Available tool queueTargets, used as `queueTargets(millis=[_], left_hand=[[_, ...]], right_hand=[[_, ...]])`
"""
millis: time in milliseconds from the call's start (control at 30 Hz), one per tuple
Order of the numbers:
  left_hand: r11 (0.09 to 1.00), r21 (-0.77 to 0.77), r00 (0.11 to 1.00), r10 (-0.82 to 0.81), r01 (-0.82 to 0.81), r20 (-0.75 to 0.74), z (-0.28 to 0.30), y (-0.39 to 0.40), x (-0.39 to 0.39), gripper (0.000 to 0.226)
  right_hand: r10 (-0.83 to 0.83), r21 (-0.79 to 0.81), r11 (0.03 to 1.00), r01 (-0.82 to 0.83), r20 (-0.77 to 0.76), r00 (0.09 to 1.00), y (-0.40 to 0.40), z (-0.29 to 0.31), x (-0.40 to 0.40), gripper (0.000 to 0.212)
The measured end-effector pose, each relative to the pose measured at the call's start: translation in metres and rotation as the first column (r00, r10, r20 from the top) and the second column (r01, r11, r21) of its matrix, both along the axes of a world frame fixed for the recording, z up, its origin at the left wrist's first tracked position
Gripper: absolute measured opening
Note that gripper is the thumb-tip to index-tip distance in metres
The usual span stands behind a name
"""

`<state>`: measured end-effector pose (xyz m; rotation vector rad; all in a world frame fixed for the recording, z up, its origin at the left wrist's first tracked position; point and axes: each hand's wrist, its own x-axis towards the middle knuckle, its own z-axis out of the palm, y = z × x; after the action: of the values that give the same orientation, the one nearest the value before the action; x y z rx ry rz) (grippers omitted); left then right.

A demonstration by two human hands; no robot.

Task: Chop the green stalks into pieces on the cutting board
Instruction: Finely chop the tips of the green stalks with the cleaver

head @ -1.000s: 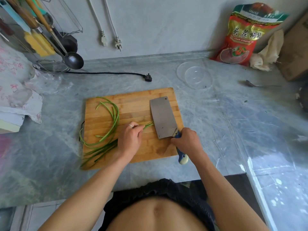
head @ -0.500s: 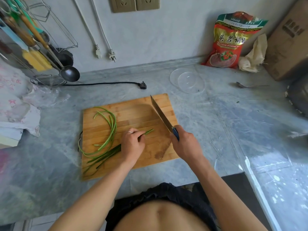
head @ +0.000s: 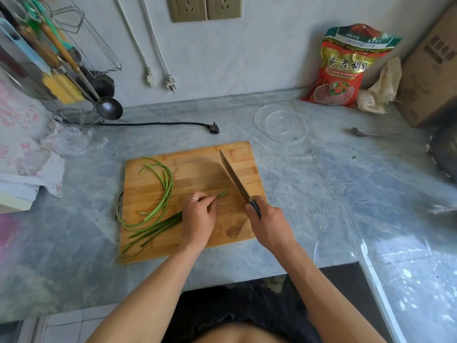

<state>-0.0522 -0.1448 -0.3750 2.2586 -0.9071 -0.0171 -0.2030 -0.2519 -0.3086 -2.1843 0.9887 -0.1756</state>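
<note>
A grey marbled bench (head: 309, 194) runs to a pale grey wall (head: 259, 53) at the far side, with a low raised lip where they meet. Two beige sockets (head: 205, 7) sit high on the wall — white cords (head: 150, 53) hang unplugged beside them. Daylight glares off the near right surface. White tiles (head: 61, 328) show near left, below the bench edge.

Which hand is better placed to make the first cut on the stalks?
The right hand: it grips the cleaver, edge down beside the stalk tips. The left hand pins the green stalks.
</note>
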Motion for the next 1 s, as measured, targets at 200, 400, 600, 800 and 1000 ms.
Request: queueTargets(millis=[200, 400, 600, 800, 1000], left_hand=[[0.997, 0.017, 0.984, 0.081, -0.079, -0.161, 0.001, -0.007, 0.005, 0.014], [0.998, 0.004, 0.968, 0.059, -0.059, -0.246, 0.011, -0.009, 0.008, 0.016], [1.0, 0.024, 0.977, -0.003, 0.008, -0.214, 0.014, -0.007, 0.013, 0.019], [0.983, 0.116, 0.979, -0.126, 0.145, -0.158, 0.006, -0.005, 0.028, 0.03], [0.97, 0.115, 0.976, -0.21, 0.216, -0.065, 0.001, -0.003, 0.028, 0.028]], right_hand=[[0.065, 0.047, 0.997, -0.065, 0.016, 0.998, 0.015, 0.004, 0.005, 0.019], [-0.068, 0.089, 0.994, 0.062, 0.065, 0.996, -0.001, 0.002, 0.0, 0.023], [-0.09, 0.089, 0.993, 0.083, 0.07, 0.993, 0.025, 0.0, 0.008, 0.029], [-0.01, 0.189, 0.982, 0.015, -0.027, 1.0, 0.027, 0.007, 0.016, 0.041], [-0.02, 0.207, 0.978, 0.02, -0.005, 1.0, 0.021, 0.019, 0.021, 0.031]])
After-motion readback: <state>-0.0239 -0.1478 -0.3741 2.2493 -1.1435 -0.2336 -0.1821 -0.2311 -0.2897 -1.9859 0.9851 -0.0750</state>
